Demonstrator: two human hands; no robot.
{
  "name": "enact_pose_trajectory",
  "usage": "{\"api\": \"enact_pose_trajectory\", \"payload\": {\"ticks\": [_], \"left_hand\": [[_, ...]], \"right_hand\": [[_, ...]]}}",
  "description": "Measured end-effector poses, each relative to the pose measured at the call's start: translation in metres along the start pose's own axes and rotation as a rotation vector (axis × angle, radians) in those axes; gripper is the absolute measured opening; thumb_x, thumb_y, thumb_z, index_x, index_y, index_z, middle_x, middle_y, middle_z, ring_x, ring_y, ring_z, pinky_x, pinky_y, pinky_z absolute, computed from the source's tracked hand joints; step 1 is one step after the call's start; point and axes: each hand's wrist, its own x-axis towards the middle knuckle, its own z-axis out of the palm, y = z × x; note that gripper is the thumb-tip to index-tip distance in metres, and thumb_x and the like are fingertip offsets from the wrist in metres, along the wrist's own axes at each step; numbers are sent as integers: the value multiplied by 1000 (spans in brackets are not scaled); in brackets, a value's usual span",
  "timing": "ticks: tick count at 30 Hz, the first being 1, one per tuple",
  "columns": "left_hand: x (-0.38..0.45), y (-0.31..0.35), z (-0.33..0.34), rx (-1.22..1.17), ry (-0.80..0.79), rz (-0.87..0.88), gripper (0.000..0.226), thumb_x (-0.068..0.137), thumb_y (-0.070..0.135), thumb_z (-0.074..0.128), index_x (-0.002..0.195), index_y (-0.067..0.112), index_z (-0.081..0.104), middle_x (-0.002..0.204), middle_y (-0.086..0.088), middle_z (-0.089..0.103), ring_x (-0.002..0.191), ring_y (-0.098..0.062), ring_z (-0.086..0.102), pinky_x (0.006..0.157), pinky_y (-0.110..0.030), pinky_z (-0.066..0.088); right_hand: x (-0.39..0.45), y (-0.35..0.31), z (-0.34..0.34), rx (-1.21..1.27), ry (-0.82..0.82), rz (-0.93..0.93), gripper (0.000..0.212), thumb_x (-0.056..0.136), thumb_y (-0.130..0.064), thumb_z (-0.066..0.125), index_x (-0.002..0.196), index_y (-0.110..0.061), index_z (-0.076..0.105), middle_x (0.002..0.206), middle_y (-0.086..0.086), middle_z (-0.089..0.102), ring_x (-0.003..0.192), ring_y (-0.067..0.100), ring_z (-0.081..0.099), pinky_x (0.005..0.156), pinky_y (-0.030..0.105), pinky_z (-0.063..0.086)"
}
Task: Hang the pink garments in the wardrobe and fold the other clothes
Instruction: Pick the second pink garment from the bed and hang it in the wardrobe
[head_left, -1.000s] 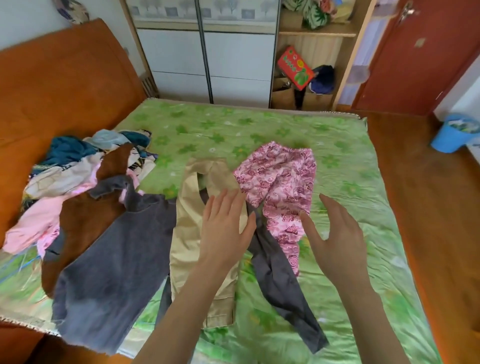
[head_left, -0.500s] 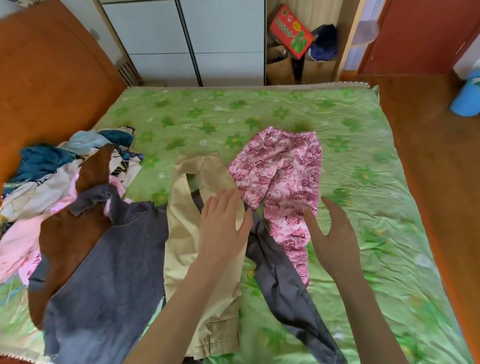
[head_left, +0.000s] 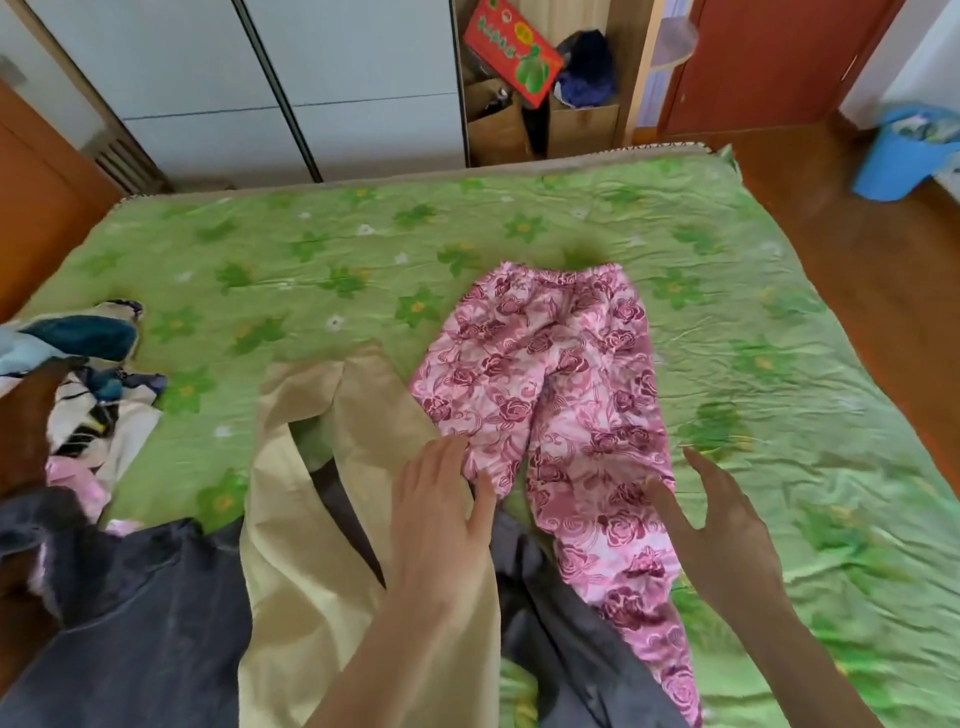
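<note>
Both hands flat-fingered and empty, left hand (head_left: 441, 525) on beige trousers (head_left: 332, 519), right hand (head_left: 722, 535) beside pink trousers (head_left: 561, 395); likely next: grasp pink pair for hanging.

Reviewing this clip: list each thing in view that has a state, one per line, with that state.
Pink trousers: spread flat on the bed, not hung.
Beige trousers: laid out, unfolded.
Grey garment: spread out, unfolded.
Clothes pile: heaped, unsorted.
Left hand: open, fingers straight, over the beige trousers.
Right hand: open, by the pink trousers, holding nothing.
Wardrobe doors: closed.
</note>
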Motion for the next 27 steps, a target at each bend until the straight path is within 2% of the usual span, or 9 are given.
{"api": "enact_pose_trajectory", "payload": {"ticks": [3,5,9,14,17,19,23,25,27], "left_hand": [[10,-24,44,-29,-34,-52,38,106,35,49,134,15,63,134,-3,65,125,-24,57,106,-35,42],[20,-39,73,-28,-36,-59,36,104,34,53,133,15,64,130,-2,66,122,-21,57,104,-35,45],[54,-71,130,-16,-146,-124,49,101,42,47,136,11,62,127,-7,67,121,-28,60,104,-43,49],[96,-105,195,66,-232,-43,45,103,33,52,142,10,54,136,-10,63,125,-31,59,106,-44,47],[127,-126,232,128,-187,5,49,107,37,41,148,12,48,147,-10,56,136,-30,52,115,-45,42],[146,-138,249,209,-159,-17,54,111,41,28,155,14,42,157,-11,48,147,-32,42,122,-49,34],[173,-149,266,289,-204,-165,66,110,55,17,168,25,8,176,-10,0,162,-34,-5,130,-52,-3],[183,-149,268,269,-193,-252,74,107,63,15,168,26,-2,174,-16,-9,160,-39,-8,130,-54,-3],[190,-146,264,240,-174,-331,85,103,69,25,167,19,-1,173,-24,-1,159,-43,6,128,-56,12]], "right_hand": [[36,16,30,24,-36,85,68,100,-49,56,158,-21,37,159,8,46,130,34,56,101,44,47],[61,26,51,39,-83,141,70,101,-51,54,161,-23,31,162,7,41,113,29,58,96,41,45],[109,58,101,-16,-153,170,80,97,-64,49,164,-30,19,162,9,37,141,38,46,111,57,43],[160,96,157,-52,-156,306,105,82,-81,51,160,-23,10,156,20,38,136,50,46,108,68,42],[188,105,182,-60,-92,407,99,92,-67,56,163,-17,9,159,25,31,147,49,27,117,64,29],[199,110,192,-106,5,433,96,90,-70,52,162,-21,13,160,25,25,149,45,20,118,61,23],[207,123,214,-140,99,393,99,90,-65,63,163,-26,9,161,18,20,145,45,23,115,59,22],[214,129,220,-193,57,400,102,91,-58,66,164,-26,3,161,20,20,143,46,24,113,60,24],[225,127,219,-221,8,413,106,91,-56,69,164,-25,0,162,19,18,144,45,23,112,59,24]]}}
